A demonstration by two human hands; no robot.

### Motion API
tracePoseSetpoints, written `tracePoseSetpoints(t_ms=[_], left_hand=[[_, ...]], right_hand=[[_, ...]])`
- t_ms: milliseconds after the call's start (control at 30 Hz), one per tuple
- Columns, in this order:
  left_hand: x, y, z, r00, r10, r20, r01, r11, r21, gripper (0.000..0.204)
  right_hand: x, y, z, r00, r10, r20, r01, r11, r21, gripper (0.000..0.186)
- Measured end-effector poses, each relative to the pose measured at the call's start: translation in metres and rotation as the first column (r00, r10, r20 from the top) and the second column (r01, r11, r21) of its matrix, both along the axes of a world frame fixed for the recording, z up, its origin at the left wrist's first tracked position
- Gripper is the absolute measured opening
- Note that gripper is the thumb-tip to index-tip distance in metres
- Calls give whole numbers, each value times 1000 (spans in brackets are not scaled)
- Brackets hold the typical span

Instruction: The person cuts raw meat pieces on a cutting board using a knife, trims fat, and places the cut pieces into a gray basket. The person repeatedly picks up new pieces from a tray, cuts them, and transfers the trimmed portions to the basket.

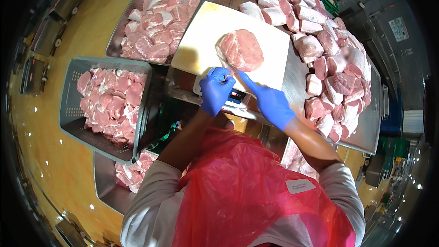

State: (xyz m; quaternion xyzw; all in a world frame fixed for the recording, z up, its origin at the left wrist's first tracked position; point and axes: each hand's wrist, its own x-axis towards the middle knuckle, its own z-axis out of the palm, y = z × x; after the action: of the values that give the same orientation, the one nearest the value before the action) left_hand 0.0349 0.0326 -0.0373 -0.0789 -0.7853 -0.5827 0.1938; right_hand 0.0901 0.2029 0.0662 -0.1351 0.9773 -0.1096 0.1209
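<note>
Blue gloves, red plastic apron (247,187) w/ white label, grey sleeves.

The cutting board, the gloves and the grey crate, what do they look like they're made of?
Cutting board: probably plastic, matte cream-white, smooth.
Gloves on the left hand and right hand: thin blue nitrile or latex, clinging and slightly glossy.
Grey crate: moulded plastic, perforated walls.

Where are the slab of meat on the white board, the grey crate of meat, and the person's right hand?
Meat slab (241,50): head view, middle of its top.
Grey crate (68,105): head view, perforated left wall.
Right hand (270,103): head view, back of the blue glove.
</note>
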Motion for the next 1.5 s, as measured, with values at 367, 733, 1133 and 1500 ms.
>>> tracePoseSetpoints(t_ms=[367, 733, 1133, 1500], left_hand=[[-15, -28, 4, 1000, -5, -28, 3, 998, -66, 12], [10, -262, 9, 728, 683, -52, -672, 698, -247, 11], [-104, -137, 105, 959, -282, 24, 281, 937, -209, 33], [-143, -34, 41, 863, -477, 168, 496, 863, -98, 45]], right_hand=[[1, 9, -8, 996, 67, -53, -67, 998, 0, 74], [77, 126, -9, 981, -154, -117, 136, 980, -148, 74], [-12, 30, -11, 844, -515, 151, 299, 217, -929, 79], [-28, 12, -42, 816, -497, 294, 349, 19, -937, 81]])
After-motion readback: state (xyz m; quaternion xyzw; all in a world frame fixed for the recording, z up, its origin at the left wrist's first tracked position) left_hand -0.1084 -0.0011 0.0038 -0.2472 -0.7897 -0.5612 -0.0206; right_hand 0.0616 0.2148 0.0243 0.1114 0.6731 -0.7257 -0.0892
